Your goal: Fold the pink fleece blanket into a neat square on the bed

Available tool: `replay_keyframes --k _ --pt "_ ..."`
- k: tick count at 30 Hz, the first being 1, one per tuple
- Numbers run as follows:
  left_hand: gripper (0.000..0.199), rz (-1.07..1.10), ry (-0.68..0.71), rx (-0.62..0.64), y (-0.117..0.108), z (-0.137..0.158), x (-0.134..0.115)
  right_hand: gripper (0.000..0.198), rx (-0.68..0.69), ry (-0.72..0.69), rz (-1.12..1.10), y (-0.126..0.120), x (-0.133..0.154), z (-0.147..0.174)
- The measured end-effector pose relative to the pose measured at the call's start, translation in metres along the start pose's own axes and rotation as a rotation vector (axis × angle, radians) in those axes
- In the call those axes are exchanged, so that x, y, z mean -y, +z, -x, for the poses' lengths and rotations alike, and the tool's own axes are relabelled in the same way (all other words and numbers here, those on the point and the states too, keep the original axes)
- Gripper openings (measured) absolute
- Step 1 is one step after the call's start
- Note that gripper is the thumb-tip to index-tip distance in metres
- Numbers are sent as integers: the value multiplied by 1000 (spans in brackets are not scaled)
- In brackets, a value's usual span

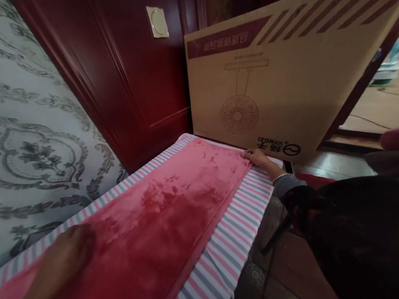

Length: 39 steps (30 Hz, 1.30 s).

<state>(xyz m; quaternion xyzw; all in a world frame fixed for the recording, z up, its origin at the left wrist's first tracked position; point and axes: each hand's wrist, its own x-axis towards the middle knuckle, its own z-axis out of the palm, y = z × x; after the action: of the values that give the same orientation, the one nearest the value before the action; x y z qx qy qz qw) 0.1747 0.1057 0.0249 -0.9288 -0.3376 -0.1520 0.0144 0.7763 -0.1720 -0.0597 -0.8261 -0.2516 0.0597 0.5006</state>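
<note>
A long pink-red plush cloth lies flat and folded lengthwise over a narrow board with a striped cover. At its far right corner, my right hand is closed, thumb and fingers pinching the edge of the cloth. My left hand rests on the cloth nearer to me, on the left. Motion blurs its fingers, so whether they are curled or flat cannot be made out. The nap of the cloth shows lighter and darker patches.
A large cardboard box with a fan drawing stands upside down just beyond the board. Dark red panelling and patterned wallpaper border the left. Tiled floor shows below, and a doorway opens at right.
</note>
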Motion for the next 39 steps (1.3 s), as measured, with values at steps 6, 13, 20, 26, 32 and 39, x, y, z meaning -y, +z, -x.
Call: replay_keyframes --k 6,13,20,26,32,39 --pt "34 160 154 108 17 76 -129 50 -144 -48 12 4 -21 22" --pt "28 39 170 205 34 93 -178 57 -199 -99 39 8 -26 25" --pt "31 -52 157 239 37 92 -193 52 -210 -169 -21 10 -30 24" --pt "33 -87 113 287 42 80 -193 44 -231 -179 -42 13 -34 20" --pt "33 89 102 188 33 86 -194 44 -318 -171 -96 8 -33 21" --pt "24 107 145 223 26 94 -204 43 -342 -119 -69 10 -27 26"
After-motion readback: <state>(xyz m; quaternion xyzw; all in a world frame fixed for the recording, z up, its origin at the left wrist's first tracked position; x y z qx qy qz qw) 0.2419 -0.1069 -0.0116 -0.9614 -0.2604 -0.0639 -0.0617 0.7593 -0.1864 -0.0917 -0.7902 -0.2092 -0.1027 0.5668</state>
